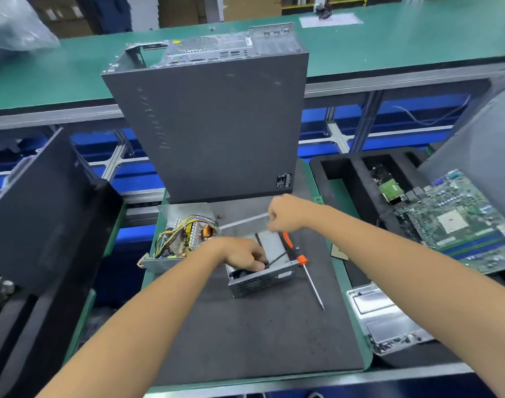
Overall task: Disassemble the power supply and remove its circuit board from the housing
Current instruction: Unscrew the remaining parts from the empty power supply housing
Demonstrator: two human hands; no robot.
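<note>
Two hands take apart a power supply on a dark mat.

The power supply (188,239) is a shiny metal box lying open in two parts in the middle of the dark mat (260,334). The left part (171,225) shows the circuit board (185,237) inside, with yellow and black wires and a copper coil. The right part is the metal cover (262,275) with a grille on its front. The left hand (242,255) pinches a thin black wire at the cover. The right hand (285,214) is curled round the edge of a flat metal strip (245,221). The hands are near each other but not touching. An orange screwdriver (303,262) lies just beside the cover. A big grey computer case (217,124) stands behind.
</note>
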